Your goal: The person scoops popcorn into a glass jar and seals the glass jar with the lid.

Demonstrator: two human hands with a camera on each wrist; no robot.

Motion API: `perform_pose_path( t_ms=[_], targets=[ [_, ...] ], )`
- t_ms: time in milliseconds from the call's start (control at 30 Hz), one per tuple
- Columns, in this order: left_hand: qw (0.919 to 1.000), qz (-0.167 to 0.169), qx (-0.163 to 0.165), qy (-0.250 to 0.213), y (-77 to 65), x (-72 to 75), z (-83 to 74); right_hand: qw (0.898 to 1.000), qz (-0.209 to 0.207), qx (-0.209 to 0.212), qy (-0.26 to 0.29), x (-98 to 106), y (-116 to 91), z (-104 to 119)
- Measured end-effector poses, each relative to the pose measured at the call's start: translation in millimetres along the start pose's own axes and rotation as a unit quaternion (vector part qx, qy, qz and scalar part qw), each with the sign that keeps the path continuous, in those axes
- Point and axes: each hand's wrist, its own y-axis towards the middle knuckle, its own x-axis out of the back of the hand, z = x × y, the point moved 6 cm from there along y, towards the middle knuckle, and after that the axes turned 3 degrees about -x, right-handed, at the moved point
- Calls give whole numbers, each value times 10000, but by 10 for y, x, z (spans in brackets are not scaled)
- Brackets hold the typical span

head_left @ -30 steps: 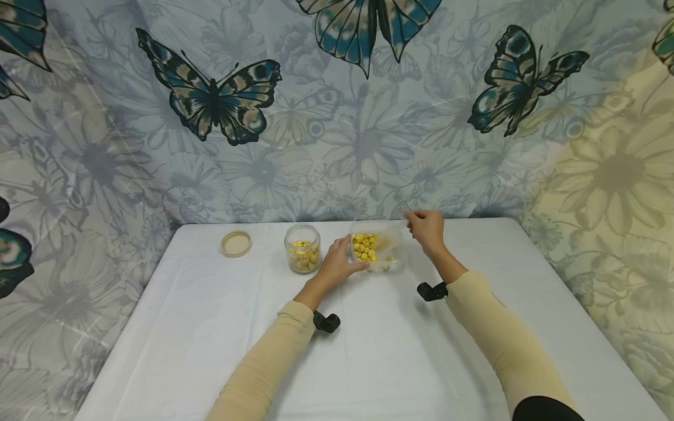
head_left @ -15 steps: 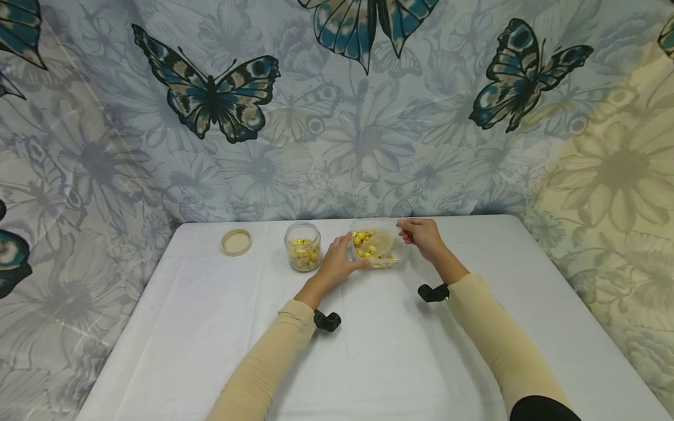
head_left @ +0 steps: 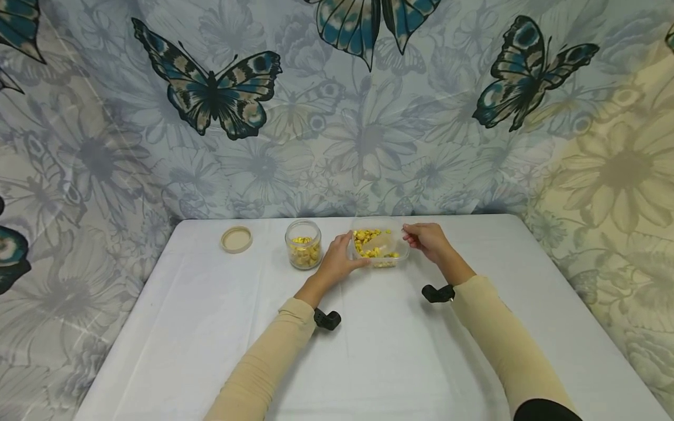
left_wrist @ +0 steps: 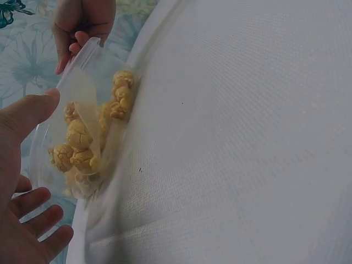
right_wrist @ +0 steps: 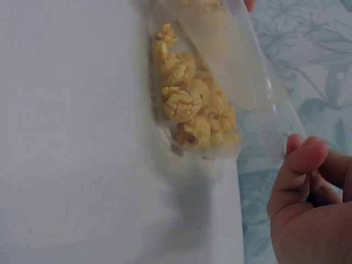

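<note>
A clear plastic container (head_left: 396, 261) of yellow popcorn (right_wrist: 183, 104) stands near the table's back edge. My left hand (head_left: 337, 257) holds its left end, thumb at the front and fingers along the side. In the left wrist view, that thumb (left_wrist: 33, 113) lies by the rim. At the container's right end, my right hand (head_left: 429, 241) has its fingertips pinched together on a thin translucent piece. A pale translucent scoop-like piece (head_left: 376, 242) slants among the popcorn inside; its end near my right fingers is hard to make out.
Left of the container stands a glass jar (head_left: 303, 224), partly filled with popcorn. Farther left, a round beige lid (head_left: 236, 240) lies on the white tablecloth (head_left: 368, 351). A butterfly-printed cloth backdrop (head_left: 368, 134) rises right behind the table.
My right hand has come down closer to the container's right end. The translucent piece has shifted left, and popcorn now lies farther right. My left hand keeps its hold.
</note>
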Motion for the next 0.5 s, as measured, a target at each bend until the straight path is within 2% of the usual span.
perform_pose_path(
  t_ms=[200, 500],
  targets=[
    [10000, -12, 9, 45, 10, 7, 1, 9972, 45, -426, 610, 11, -30, -11],
    [10000, 4, -2, -16, -8, 1, -12, 9868, 46, -967, 1301, 26, -75, -39]
  ],
)
